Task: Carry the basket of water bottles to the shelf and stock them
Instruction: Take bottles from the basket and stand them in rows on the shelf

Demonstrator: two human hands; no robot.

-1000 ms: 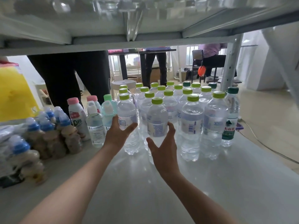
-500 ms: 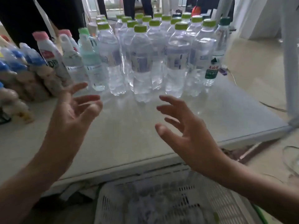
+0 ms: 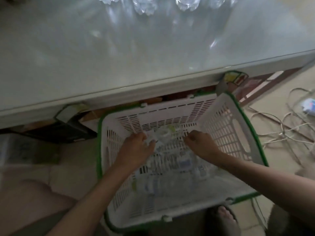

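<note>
head view: both hands reach down into the white basket [image 3: 226, 126] on the floor below the shelf [image 3: 119, 53]. the left hand [image 3: 136, 147] has its fingers closed on a clear water bottle [image 3: 163, 133]; beside it, the right hand [image 3: 201, 143] curls, grip unclear. more bottles [image 3: 170, 178] lie beneath the wrists.

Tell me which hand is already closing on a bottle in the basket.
The left hand: its fingers wrap a clear bottle at the far end of the basket. The right hand is only reaching down beside it.
</note>
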